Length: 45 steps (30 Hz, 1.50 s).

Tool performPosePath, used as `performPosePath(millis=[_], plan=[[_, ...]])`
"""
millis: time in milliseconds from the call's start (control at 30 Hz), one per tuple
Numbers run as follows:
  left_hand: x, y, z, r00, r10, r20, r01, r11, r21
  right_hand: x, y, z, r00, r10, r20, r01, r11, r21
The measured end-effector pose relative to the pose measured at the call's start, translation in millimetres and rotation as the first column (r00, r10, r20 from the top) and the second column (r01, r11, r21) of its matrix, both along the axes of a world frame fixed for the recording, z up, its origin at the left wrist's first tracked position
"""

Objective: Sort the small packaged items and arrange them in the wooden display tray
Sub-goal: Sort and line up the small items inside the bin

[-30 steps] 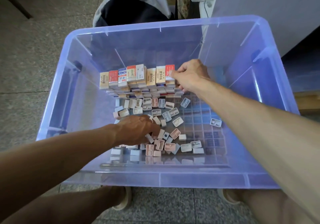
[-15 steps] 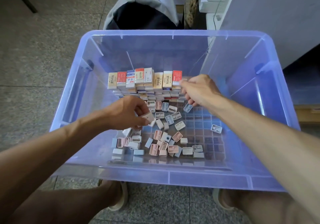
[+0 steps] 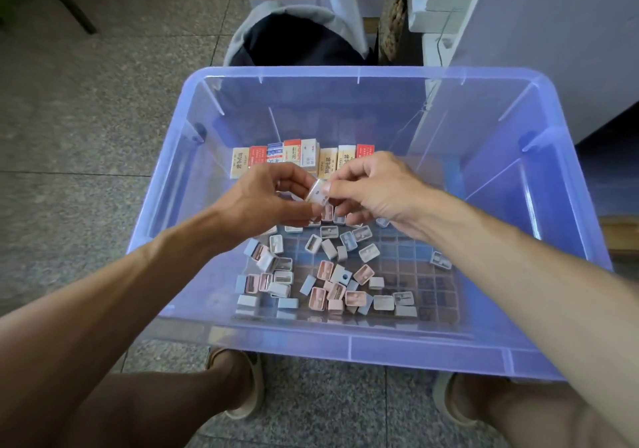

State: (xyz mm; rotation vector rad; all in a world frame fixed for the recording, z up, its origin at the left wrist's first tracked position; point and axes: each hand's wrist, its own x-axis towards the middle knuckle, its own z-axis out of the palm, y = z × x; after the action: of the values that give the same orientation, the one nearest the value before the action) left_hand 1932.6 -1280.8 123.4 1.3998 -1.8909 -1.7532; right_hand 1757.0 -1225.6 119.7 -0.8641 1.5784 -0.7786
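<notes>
Both hands meet above the middle of a translucent blue plastic bin [image 3: 349, 347]. One small white packaged item [image 3: 317, 192] is pinched between my left hand [image 3: 268, 198] and my right hand [image 3: 375, 188], each holding one end. Below them, several loose small items [image 3: 332, 274] in pink, white and pale blue lie scattered on the bin floor. At the far side a row of upright printed boxes [image 3: 301, 158] stands in orange, red, blue and cream. No wooden tray is visible.
The bin sits on a speckled stone floor [image 3: 86, 129]. A dark bag with a grey rim [image 3: 294, 39] lies just beyond the bin. White furniture [image 3: 553, 50] stands at the right. My sandalled feet [image 3: 242, 385] are under the bin's near edge.
My left hand lifted an item from the loose pile and rose toward the centre. My right hand left the box row and came in to pinch the same item.
</notes>
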Motion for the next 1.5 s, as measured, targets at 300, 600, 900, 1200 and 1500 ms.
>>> performPosePath(millis=[300, 600, 900, 1200, 1500], plan=[[27.3, 8.7, -57.2, 0.361, -0.421, 0.832, 0.689, 0.722, 0.066, -23.5, -1.0, 29.8, 0.965, -0.222, 0.140, 0.231, 0.972, -0.050], [18.9, 18.9, -70.9, 0.575, -0.528, 0.625, 0.674, 0.738, 0.004, -39.7, 2.6, 36.5, 0.961, -0.240, 0.140, 0.253, 0.965, -0.076], [29.0, 10.6, -94.2, 0.428, -0.260, 0.865, 0.711, 0.688, -0.145, -49.2, 4.3, 35.1, 0.949, -0.291, 0.120, 0.301, 0.951, -0.076], [16.7, 13.8, -90.2, 0.581, -0.201, 0.789, 0.659, 0.685, -0.311, -50.9, 0.1, 31.8, 0.952, -0.293, 0.094, 0.300, 0.951, -0.077], [9.1, 23.9, -84.4, 0.473, -0.394, 0.788, 0.784, 0.597, -0.172, -53.2, 0.0, 31.5, 0.954, -0.291, 0.073, 0.295, 0.953, -0.068]])
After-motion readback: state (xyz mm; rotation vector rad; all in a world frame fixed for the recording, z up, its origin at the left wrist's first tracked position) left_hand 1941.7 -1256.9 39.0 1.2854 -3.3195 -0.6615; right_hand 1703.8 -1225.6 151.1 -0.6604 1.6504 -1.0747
